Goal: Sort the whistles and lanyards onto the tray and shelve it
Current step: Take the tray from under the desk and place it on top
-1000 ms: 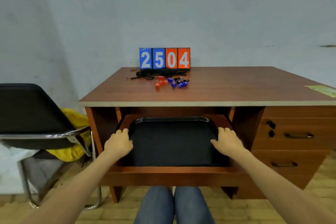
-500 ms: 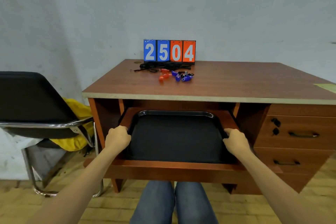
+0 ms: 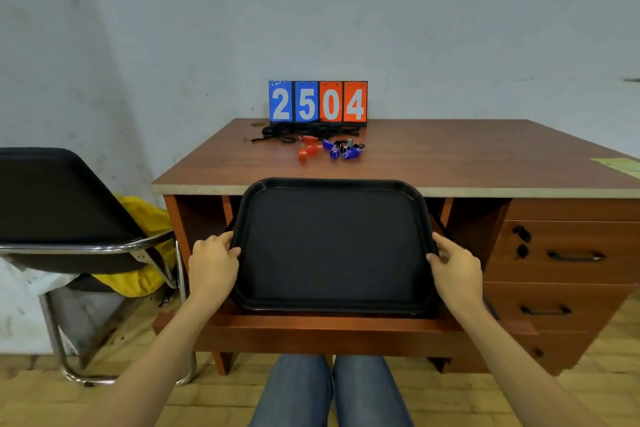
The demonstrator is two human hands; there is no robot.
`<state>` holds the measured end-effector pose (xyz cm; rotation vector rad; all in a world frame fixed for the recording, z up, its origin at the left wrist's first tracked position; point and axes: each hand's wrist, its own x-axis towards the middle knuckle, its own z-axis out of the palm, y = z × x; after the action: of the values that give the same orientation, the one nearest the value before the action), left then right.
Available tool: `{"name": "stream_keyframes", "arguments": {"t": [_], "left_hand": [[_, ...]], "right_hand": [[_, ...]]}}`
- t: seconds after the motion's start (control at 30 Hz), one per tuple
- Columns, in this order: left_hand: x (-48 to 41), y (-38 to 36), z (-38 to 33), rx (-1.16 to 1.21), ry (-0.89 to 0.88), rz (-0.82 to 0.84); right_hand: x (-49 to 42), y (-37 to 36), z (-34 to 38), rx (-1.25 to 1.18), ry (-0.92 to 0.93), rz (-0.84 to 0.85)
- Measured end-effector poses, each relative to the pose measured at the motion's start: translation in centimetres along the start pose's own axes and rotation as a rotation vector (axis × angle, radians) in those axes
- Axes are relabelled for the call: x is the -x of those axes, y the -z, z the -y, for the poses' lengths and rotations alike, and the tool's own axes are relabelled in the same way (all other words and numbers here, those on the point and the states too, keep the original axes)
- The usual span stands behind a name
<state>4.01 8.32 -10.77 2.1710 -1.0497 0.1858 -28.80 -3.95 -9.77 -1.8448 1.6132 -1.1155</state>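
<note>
Tray (image 3: 332,246) tilted above the shelf (image 3: 332,322), left hand (image 3: 213,262) and right hand (image 3: 457,265) gripping its side rims, fingertips hidden beneath, whistles (image 3: 329,148) and lanyards (image 3: 294,132) well beyond on the desk (image 3: 450,156)

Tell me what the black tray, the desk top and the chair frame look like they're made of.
Tray: probably moulded plastic, matte grainy base, glossier raised rim. Desk top: reddish wood-grain laminate over board, judging by the pale plain edge strip. Chair frame: chromed metal tube, mirror-bright with reflections.
</note>
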Motion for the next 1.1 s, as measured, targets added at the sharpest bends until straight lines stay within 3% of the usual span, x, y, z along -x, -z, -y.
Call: {"name": "stream_keyframes", "arguments": {"t": [0.13,0.57,1.1], "left_hand": [[-2.2,1.0,-1.3,-0.020,-0.040,-0.037],[-11.7,2.3,-6.3,-0.403,-0.014,0.194],[-21.5,-3.4,-7.1,-0.437,0.018,0.242]], "right_hand": [[-2.4,0.6,2.1,-0.004,0.018,-0.010],[-11.5,1.0,6.7,0.249,0.014,0.107],[-21.5,-5.1,8.1,0.334,-0.039,0.177]]}}
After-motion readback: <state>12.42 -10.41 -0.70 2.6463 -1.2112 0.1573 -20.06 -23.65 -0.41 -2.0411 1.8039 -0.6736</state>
